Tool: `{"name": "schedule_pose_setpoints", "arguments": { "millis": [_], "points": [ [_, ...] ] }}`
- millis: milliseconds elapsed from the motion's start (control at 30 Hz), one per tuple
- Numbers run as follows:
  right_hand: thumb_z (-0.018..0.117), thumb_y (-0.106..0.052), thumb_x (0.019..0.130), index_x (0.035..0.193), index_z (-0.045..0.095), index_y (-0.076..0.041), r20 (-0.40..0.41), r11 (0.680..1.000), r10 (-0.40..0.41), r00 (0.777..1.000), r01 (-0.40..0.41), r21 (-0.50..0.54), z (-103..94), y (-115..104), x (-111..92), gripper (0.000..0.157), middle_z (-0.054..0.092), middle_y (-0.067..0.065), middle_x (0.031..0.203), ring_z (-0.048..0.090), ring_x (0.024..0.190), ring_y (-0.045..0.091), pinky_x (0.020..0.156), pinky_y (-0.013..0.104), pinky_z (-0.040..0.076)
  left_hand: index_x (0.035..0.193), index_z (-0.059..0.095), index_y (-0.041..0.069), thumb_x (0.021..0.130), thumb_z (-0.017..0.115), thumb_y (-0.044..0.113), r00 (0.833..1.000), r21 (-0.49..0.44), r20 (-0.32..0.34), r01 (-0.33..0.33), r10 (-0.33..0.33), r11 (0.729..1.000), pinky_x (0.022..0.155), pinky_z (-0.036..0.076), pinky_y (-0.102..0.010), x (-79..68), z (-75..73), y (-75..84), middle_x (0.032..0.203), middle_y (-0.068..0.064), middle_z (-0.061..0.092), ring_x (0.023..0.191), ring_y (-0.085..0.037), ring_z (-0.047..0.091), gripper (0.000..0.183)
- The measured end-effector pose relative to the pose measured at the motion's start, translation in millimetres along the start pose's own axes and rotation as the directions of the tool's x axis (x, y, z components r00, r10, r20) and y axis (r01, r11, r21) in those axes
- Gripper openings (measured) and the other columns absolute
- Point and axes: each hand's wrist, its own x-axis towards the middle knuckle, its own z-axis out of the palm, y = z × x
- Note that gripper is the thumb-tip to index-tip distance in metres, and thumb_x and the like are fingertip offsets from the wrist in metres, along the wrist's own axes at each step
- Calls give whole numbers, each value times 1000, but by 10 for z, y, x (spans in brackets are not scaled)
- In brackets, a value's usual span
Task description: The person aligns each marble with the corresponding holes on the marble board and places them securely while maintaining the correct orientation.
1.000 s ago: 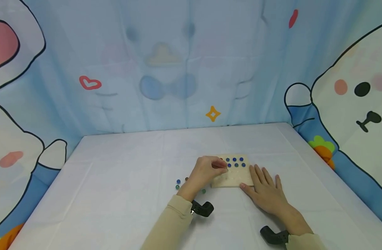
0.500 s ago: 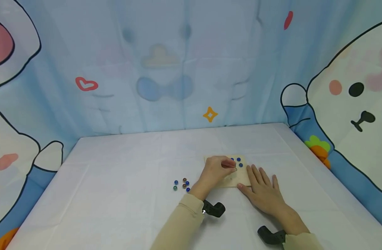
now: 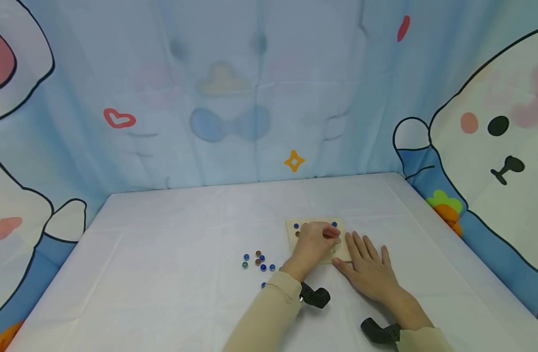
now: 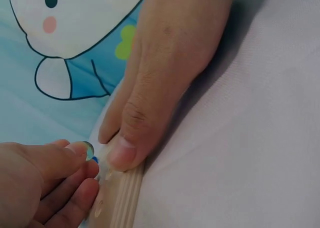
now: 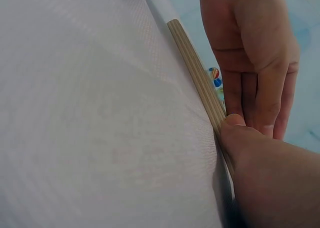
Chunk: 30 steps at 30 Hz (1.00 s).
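Observation:
My left hand (image 3: 315,244) pinches a clear greenish marble (image 4: 88,150) between thumb and fingertips, close over the right part of a pale wooden board (image 3: 292,238). Round hollows mark the board's top, and several marbles sit in them, such as a blue marble (image 3: 296,226) near its far left corner. Beside the board's right edge, my right hand (image 3: 374,274) lies with its fingers straight. Its thumb (image 4: 122,153) presses on the board's near right corner. From the head camera, the left hand hides much of the board's middle.
Several loose marbles, blue, brown and green, lie on the white tablecloth (image 3: 185,244) left of the board, among them a green marble (image 3: 244,265). One more blue marble (image 3: 263,285) shows beside the left sleeve. A patterned blue curtain (image 3: 234,146) hangs behind the table.
My left hand has shifted to the right across the board, still pinching. Marbles at the board's left and loose ones near the sleeve have come into sight. The right hand stays in place.

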Motion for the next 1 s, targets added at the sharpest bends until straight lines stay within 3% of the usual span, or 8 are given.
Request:
{"name": "schedule_pose_setpoints", "arguments": {
  "millis": [133,300,600,867,1000],
  "points": [
    [40,-64,98,157,18,-1,4,1000,1,1000,-1,-8,16,6,2,89,16,27,162,10,148,51,112,75,-3,96,77,12,86,77,11,1000,60,-29,7,-5,998,75,49,-9,11,54,5,90,4,77,83,-1,68,10],
    [39,-64,99,157,17,-1,2,1000,-6,1000,6,-3,10,20,4,89,15,27,162,10,148,51,111,75,-2,97,77,12,86,77,12,998,137,-47,-36,43,990,72,48,-8,35,111,28,91,4,77,84,-2,69,11],
    [40,-63,99,157,16,-2,3,1000,-14,1000,14,9,6,28,15,87,15,27,162,10,148,51,111,75,-3,97,74,14,88,75,13,996,243,-56,-57,73,968,72,48,-8,51,188,33,91,6,75,85,-2,67,10],
    [40,-63,99,157,16,-2,4,1000,-11,1000,11,3,17,42,21,87,15,27,162,10,148,51,112,75,-3,99,74,15,89,74,14,998,267,-41,-31,43,963,71,48,-8,40,192,70,93,6,74,85,-1,67,10],
    [39,-63,99,157,17,-2,7,1000,-7,1000,7,1,20,36,10,88,15,27,162,10,148,51,112,75,-3,99,74,13,89,75,12,997,262,-45,-46,59,964,71,49,-8,27,193,54,92,5,75,84,-2,67,11]
  ]
}}
